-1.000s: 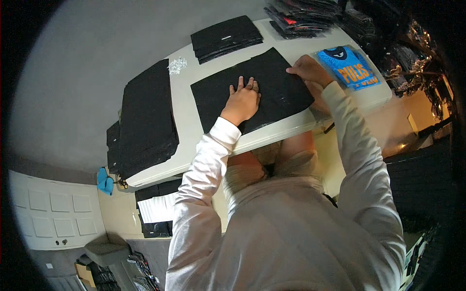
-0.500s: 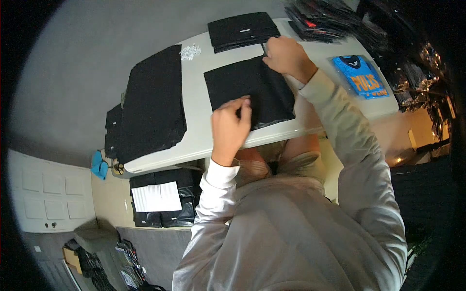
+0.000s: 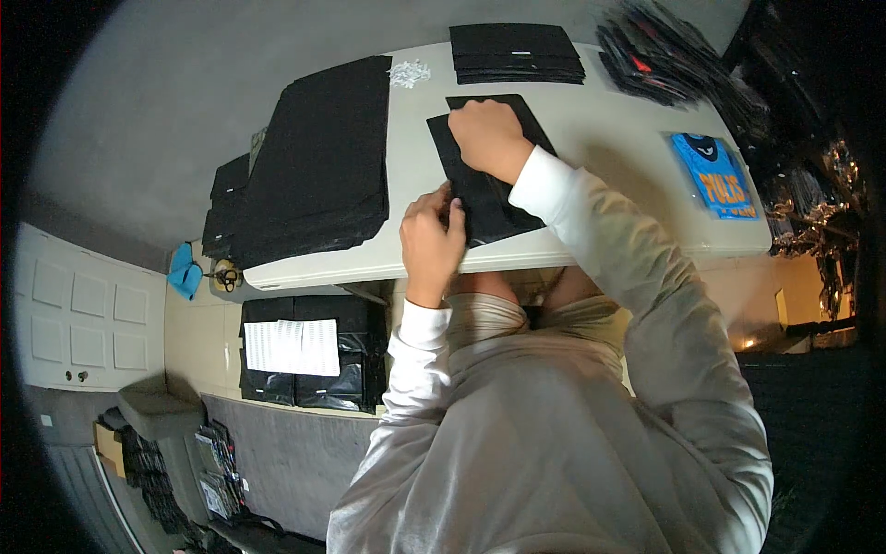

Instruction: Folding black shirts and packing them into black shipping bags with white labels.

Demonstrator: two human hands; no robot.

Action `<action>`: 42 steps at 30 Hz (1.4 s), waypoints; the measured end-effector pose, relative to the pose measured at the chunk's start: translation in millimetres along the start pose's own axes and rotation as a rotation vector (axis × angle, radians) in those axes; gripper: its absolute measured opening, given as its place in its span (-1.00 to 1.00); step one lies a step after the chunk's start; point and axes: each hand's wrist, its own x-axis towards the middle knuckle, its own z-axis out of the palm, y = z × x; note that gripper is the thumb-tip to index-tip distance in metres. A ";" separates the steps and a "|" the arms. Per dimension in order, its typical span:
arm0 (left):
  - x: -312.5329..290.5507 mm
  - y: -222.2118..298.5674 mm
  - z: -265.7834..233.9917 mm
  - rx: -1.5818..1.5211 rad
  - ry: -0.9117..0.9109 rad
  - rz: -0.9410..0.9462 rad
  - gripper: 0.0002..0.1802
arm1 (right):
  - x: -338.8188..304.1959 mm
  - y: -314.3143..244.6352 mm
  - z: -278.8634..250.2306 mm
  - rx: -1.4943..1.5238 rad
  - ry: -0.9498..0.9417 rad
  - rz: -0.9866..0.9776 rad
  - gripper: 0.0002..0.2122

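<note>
In front of me on the white table a flat black sheet [image 3: 494, 210], which looks like fabric or a bag, lies folded over on itself in a narrow panel. My right hand [image 3: 489, 138] is closed at the far end of its upper layer, knuckles up; the fingertips are hidden under the hand. At the near left edge, my left hand [image 3: 430, 242] has its fingers curled and the thumb against the sheet's border, holding it. Left of the sheet is a tall stack of larger black sheets [image 3: 323, 166]. Behind it sits a stack of folded black pieces [image 3: 515, 46] with a small white label.
A heap of small white bits [image 3: 409, 74] lies on the table [image 3: 614, 198]. At the right are a bagged blue shirt [image 3: 715, 175] and a pile of black packages [image 3: 655, 55]. Below the table's left, papers [image 3: 292, 347] rest on black bundles [image 3: 360, 369]; scissors [image 3: 227, 276] hang nearby.
My right hand has carried the sheet's right side over to the left, so it is now folded narrower. My left hand stays at the near left edge. The whole view has shifted slightly.
</note>
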 end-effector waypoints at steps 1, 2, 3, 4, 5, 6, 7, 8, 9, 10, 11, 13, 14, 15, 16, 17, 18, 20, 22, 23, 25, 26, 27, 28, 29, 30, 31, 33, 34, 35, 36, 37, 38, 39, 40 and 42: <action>-1.5 0.5 2.4 0.050 0.034 0.054 -0.70 | -2.4 -0.1 6.0 -0.008 -0.016 -0.023 -0.88; -4.5 4.2 5.2 0.050 0.036 0.051 -0.70 | -4.5 0.2 13.2 -0.016 -0.032 -0.048 -0.89; -8.1 10.7 8.8 -0.020 0.001 0.099 -0.70 | -7.2 2.2 22.4 -0.018 -0.021 -0.052 -0.90; -11.5 18.7 13.3 -0.091 -0.035 0.147 -0.70 | -12.9 7.7 30.5 -0.034 -0.021 -0.073 -0.92; -14.4 30.5 17.0 -0.128 -0.090 0.212 -0.72 | -20.1 13.0 37.4 -0.034 0.013 -0.108 -0.93; -18.4 42.0 21.2 -0.162 -0.144 0.273 -0.73 | -28.0 17.0 41.3 -0.031 0.046 -0.145 -0.94; -22.4 49.7 28.3 -0.232 -0.198 0.320 -0.74 | -36.5 23.3 44.1 -0.023 0.012 -0.182 -0.92; -20.0 65.1 29.6 -0.251 -0.352 0.360 -0.75 | -45.5 35.3 51.6 -0.014 -0.023 -0.147 -0.87; -22.3 64.6 31.2 -0.299 -0.356 0.359 -0.75 | -53.6 35.2 45.2 0.069 -0.007 -0.141 -0.85; -24.2 63.0 32.1 -0.346 -0.361 0.357 -0.74 | -65.2 35.4 37.7 0.153 0.010 -0.133 -0.83; -19.4 61.3 31.9 -0.356 -0.370 0.369 -0.74 | -78.1 45.7 26.2 0.144 0.012 -0.119 -0.83; -4.2 40.9 14.6 -0.304 -0.328 0.251 -0.75 | -102.6 65.3 11.2 0.198 0.112 -0.135 -0.80; 8.8 29.4 4.8 -0.181 -0.260 0.249 -0.75 | -116.3 78.1 5.5 0.195 0.113 -0.119 -0.80; 24.1 16.0 -7.1 -0.053 -0.188 0.243 -0.74 | -129.3 88.3 1.4 0.158 0.125 -0.094 -0.77; 40.9 7.9 -12.7 -0.023 -0.094 0.271 -0.75 | -140.6 98.0 -3.8 0.117 0.136 -0.066 -0.75; 58.2 -5.2 -19.1 0.054 -0.096 0.250 -0.76 | -147.4 100.5 -8.1 0.134 0.141 -0.071 -0.75; 73.1 -20.3 -22.9 0.117 -0.074 0.311 -0.75 | -150.1 100.9 -6.4 0.143 0.145 -0.069 -0.75; 95.2 -39.4 -16.2 0.231 -0.162 0.244 -0.65 | -154.5 104.1 -1.5 0.180 0.148 -0.066 -0.77; 103.7 -60.6 -1.6 0.403 -0.187 0.236 -0.57 | -154.7 103.5 1.2 0.165 0.136 -0.085 -0.78; 104.5 -59.7 4.5 0.404 -0.191 0.248 -0.57 | -156.9 105.6 3.6 0.140 0.113 -0.091 -0.78; 103.9 -59.9 13.8 0.430 -0.203 0.174 -0.49 | -156.4 113.9 14.3 0.107 0.126 -0.080 -0.80; 101.6 -56.8 15.7 0.428 -0.209 0.180 -0.49 | -157.1 119.3 17.5 0.072 0.127 -0.076 -0.83; 97.3 -54.8 16.3 0.374 -0.246 0.140 -0.46 | -157.1 125.1 19.9 0.072 0.126 -0.068 -0.83; 90.9 -53.4 16.3 0.319 -0.282 0.098 -0.43 | -156.7 130.7 22.2 0.057 0.146 -0.053 -0.86; 77.7 -50.2 11.9 0.290 -0.219 0.148 -0.39 | -155.4 133.8 23.6 0.044 0.167 -0.046 -0.88; 65.9 -36.9 4.2 0.289 -0.221 0.149 -0.39 | -156.1 137.8 22.2 0.043 0.165 -0.044 -0.88; 55.3 -16.8 -6.6 0.293 -0.279 0.061 -0.40 | -158.3 142.6 18.7 0.020 0.184 -0.052 -0.91; 34.4 -15.4 -16.7 0.257 -0.285 0.007 -0.43 | -163.3 149.0 19.0 0.002 0.197 -0.058 -0.93; 36.4 -14.2 -17.0 0.256 -0.291 0.007 -0.43 | -164.2 154.4 20.8 0.008 0.214 -0.048 -0.92; 39.0 -11.4 -20.1 0.293 -0.253 0.051 -0.45 | -163.7 155.4 22.0 0.016 0.230 -0.044 -0.91; 42.2 -10.6 -21.4 0.330 -0.215 0.096 -0.46 | -164.0 155.3 23.0 0.020 0.226 -0.045 -0.91; 47.9 -13.5 -19.0 0.329 -0.174 0.191 -0.51 | -164.6 154.8 23.1 0.049 0.224 -0.045 -0.91; 56.8 -15.3 -16.9 0.331 -0.170 0.190 -0.51 | -162.2 155.6 22.7 0.076 0.228 -0.047 -0.91; 65.4 -16.4 -15.2 0.320 -0.180 0.320 -0.54 | -160.7 155.0 22.1 0.076 0.231 -0.051 -0.91; 71.9 -17.0 -14.6 0.308 -0.189 0.451 -0.58 | -159.4 153.3 21.3 0.063 0.219 -0.063 -0.91; 79.9 -18.4 -12.6 0.338 -0.236 0.481 -0.63 | -158.3 150.3 20.7 0.049 0.210 -0.070 -0.92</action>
